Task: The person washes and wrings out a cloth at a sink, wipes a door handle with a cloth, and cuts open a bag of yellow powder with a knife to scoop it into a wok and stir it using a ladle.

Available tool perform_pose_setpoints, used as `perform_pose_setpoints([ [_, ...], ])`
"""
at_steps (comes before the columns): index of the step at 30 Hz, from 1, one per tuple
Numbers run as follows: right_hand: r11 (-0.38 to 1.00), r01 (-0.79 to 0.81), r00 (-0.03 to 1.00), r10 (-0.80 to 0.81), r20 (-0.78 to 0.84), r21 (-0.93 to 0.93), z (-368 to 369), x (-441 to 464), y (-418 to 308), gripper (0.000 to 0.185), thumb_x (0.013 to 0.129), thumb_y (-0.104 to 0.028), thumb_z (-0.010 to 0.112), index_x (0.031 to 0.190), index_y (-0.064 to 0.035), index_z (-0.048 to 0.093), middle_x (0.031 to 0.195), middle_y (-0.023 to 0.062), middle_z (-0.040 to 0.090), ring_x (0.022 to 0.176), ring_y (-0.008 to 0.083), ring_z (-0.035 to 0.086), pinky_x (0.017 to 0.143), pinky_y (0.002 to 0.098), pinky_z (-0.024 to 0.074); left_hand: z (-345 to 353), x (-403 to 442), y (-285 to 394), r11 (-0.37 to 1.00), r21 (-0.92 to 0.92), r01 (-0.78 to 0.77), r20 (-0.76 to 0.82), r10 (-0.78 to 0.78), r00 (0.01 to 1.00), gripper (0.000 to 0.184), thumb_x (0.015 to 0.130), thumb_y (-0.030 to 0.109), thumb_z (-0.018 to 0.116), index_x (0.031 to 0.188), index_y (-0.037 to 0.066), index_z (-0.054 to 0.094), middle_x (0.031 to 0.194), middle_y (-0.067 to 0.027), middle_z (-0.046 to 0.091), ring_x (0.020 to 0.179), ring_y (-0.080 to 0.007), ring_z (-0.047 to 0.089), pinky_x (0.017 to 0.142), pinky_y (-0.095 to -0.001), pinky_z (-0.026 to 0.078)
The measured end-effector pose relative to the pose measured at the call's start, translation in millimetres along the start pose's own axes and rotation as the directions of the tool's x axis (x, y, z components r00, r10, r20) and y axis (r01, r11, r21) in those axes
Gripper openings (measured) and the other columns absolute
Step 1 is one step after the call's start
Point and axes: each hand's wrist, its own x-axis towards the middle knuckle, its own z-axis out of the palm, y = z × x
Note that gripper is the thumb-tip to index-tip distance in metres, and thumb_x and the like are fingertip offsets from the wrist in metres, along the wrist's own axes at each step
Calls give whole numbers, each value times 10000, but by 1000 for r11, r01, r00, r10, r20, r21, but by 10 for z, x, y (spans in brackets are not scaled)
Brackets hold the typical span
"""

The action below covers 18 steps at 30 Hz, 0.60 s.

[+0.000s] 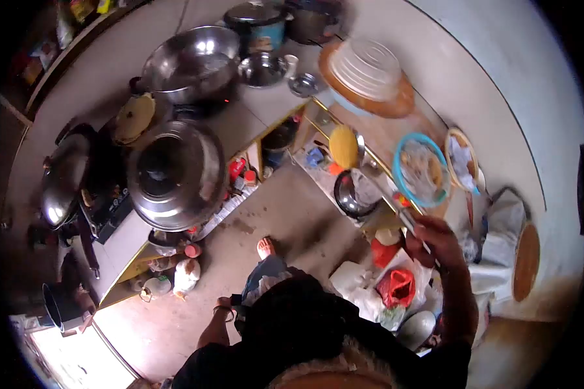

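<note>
My right hand (pixel 433 241) is closed around the handle of a long metal utensil (pixel 405 217), which reaches up and left over the counter edge. At its far end is a yellow oval piece (pixel 343 146) with a metal rim showing behind it. Whether that is flat bread or something else I cannot make out. Close above the hand stands a turquoise-rimmed basin (pixel 402 146) with clear plastic in it. Down by my side hangs my left hand (pixel 224 303), a band at its wrist, its fingers too small and partly hidden to read.
To the left, a large lidded steamer pot (pixel 175 172) stands on the counter, with a wide steel basin (pixel 194 61) behind it. A white ribbed cover (pixel 365 70) rests on a brown round board (pixel 402 97). Bags and a red plastic bag (pixel 396 288) crowd the floor at right.
</note>
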Motion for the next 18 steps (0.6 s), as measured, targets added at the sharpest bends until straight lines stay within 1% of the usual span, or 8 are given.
perform_pose_setpoints([
  [4, 998, 30, 992, -37, 124, 59, 697, 758, -1062, 226, 893, -182, 558, 1065, -35, 557, 648, 26, 547, 384, 60, 433, 319, 192, 282, -601, -4, 100, 994, -85, 65, -112, -75, 991, 222, 854, 290, 513, 942, 110, 610, 916, -142, 669, 829, -318, 652, 694, -412, 534],
  [5, 997, 70, 956, -72, 285, 16, 825, 982, -1295, 202, 903, -207, 543, 1007, -34, 550, 646, 20, 542, 381, 54, 431, 316, 194, 284, -649, -94, 127, 984, -168, 53, -282, -100, 954, 206, 830, 280, 540, 940, 122, 612, 916, -144, 668, 839, -315, 651, 692, -415, 529],
  [6, 996, 89, 937, -77, 341, -20, 981, 1211, -1519, 201, 909, -231, 533, 967, -39, 540, 632, 9, 528, 379, 50, 427, 309, 193, 278, -475, 86, 30, 839, -533, 108, -225, -263, 938, 200, 838, 280, 534, 929, 122, 617, 908, -150, 668, 847, -317, 650, 695, -417, 528],
  [8, 974, 206, 880, -144, 453, -91, 1409, 1853, -2029, 167, 919, -211, 523, 944, -46, 534, 647, 1, 522, 388, 45, 431, 322, 200, 314, -340, 108, 33, 652, -757, 42, -211, -305, 928, 228, 853, 290, 529, 919, 98, 633, 896, -154, 672, 858, -304, 653, 701, -412, 527],
  [10, 969, 230, 864, -163, 477, -85, 1763, 2141, -2308, 151, 924, -199, 515, 926, -49, 531, 664, -1, 524, 401, 36, 428, 327, 203, 324, -741, -266, 430, 764, -552, 334, -112, -465, 878, 357, 862, 326, 544, 900, -12, 650, 874, -148, 683, 794, -247, 671, 687, -374, 531],
  [12, 943, 295, 819, -167, 548, -153, 1982, 2534, -2468, 153, 924, -199, 514, 942, -48, 532, 676, -3, 528, 412, 33, 427, 329, 200, 319, -688, -371, 653, -48, -994, 99, 104, -695, 711, 395, 834, 333, 620, 841, -61, 647, 763, -115, 682, 658, -196, 633, 606, -341, 502],
  [13, 928, 327, 794, -167, 584, -180, 2065, 2733, -2530, 155, 924, -199, 514, 950, -47, 532, 681, -4, 530, 418, 32, 426, 330, 198, 317, -638, -337, 708, -12, -981, 191, 138, -735, 663, 377, 826, 318, 646, 798, -58, 646, 733, -106, 677, 634, -184, 619, 574, -326, 491],
  [18, 942, 306, 735, -141, 663, -139, 2228, 3567, -2886, 256, 921, -203, 521, 1115, -37, 534, 695, -7, 527, 436, 32, 427, 336, 198, 303, -661, -285, 1370, -348, -937, -39, 273, -796, 540, 339, 852, 285, 620, 777, -43, 657, 785, -109, 681, 637, -177, 617, 567, -307, 495],
])
